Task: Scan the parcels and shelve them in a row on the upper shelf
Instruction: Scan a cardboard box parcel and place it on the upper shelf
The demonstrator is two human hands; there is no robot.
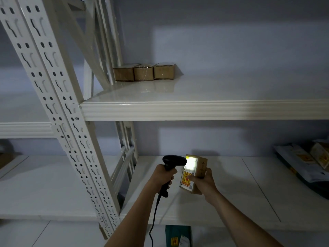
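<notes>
Resting upright — parcel (194, 173) in right grip (204, 182)

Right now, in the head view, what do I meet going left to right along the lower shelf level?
Rack upright → left hand gripping the scanner → parcel held by the right hand → bagged parcels at the far right.
</notes>
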